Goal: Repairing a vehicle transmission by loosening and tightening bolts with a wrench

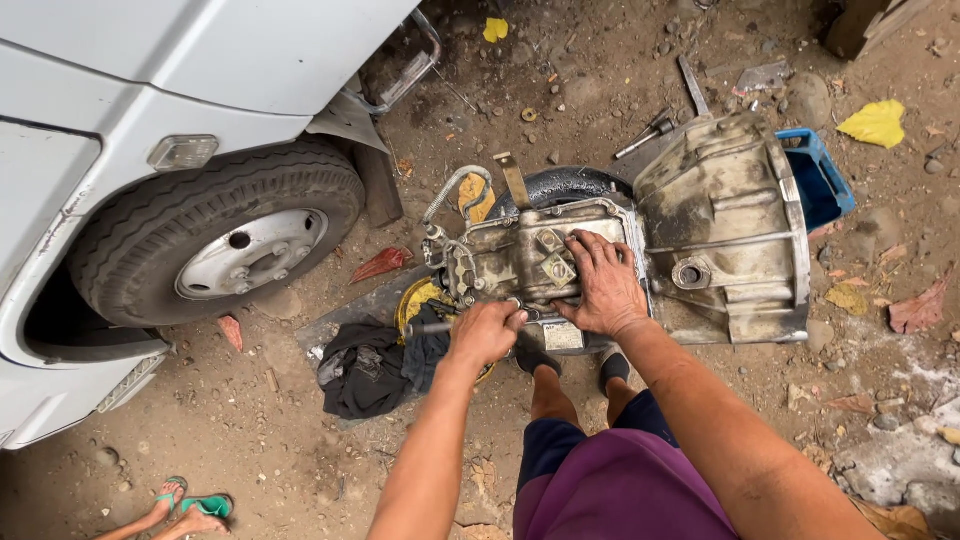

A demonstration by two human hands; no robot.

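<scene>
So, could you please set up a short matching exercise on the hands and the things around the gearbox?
Things:
1. left hand
2. right hand
3. blue crate
4. dark cloth

Places:
A. behind the bell housing
B. flat on top of the gearbox
C. on the ground between wheel and gearbox
D. gripping a tool handle

Pairs: 1-D, 2-B, 3-A, 4-C
</scene>
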